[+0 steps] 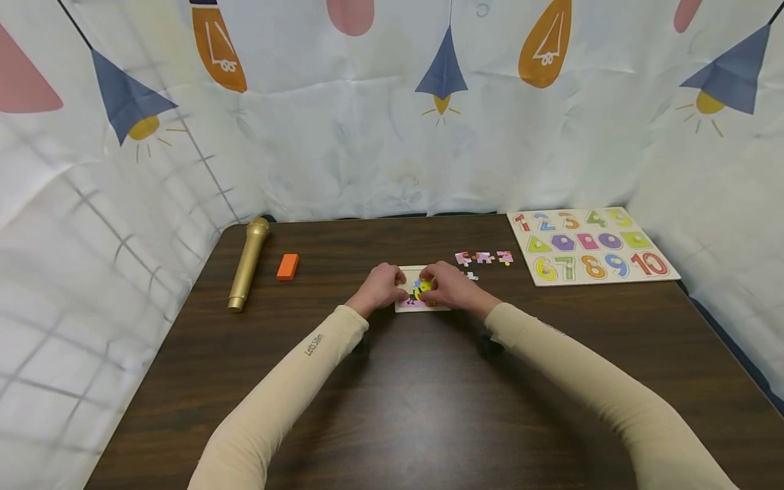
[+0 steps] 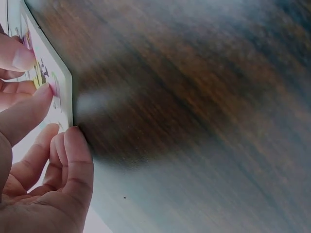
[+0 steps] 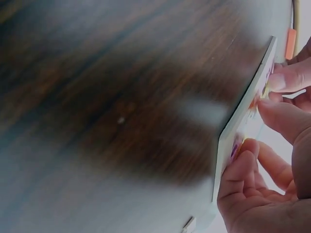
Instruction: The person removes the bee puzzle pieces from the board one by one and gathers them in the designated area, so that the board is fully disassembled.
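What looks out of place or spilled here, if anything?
Nothing looks spilled or damaged. Several loose pieces lie outside the puzzle, near the right hand; they stand out because the puzzle looks unfinished.

This looks like a play or activity table, screened in with cloth. Beyond the fingers [image 2: 78, 155] a pale curtain [image 1: 380, 150] hangs in soft creases, printed with blue lamps [image 1: 442, 71] and orange bulbs [image 1: 545, 44]; more of it runs along both sides. Under the fingers spreads a dark wood-grain table [image 1: 422, 435]. Learning toys set the character: a puzzle tray [image 1: 412, 273] between the fingers, loose jigsaw pieces [image 1: 484, 258] just beyond and right of them, and, farther right, a number-and-shape board [image 1: 582, 221]. The curtain hides the wider room, so whether it stands in a home or a studio is hard to say.
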A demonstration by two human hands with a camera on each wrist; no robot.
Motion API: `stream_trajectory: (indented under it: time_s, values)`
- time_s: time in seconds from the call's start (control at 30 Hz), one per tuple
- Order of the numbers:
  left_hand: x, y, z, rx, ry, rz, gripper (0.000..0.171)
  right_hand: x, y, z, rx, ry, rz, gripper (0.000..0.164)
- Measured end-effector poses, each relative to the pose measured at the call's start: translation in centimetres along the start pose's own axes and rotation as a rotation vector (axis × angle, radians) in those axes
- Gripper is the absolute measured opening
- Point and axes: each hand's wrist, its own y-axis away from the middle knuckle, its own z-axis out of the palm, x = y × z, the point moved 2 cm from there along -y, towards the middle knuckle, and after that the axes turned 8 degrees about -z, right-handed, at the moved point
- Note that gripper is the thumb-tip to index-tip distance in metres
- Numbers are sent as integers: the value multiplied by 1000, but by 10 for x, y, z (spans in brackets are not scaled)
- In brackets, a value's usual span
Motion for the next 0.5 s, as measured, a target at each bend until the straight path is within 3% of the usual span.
stream_trajectory:
  time_s: [0.5]
  values:
    - [2, 0, 0, -6, -6, -11, 32, -1, -2, 4, -5, -27, 20, 47]
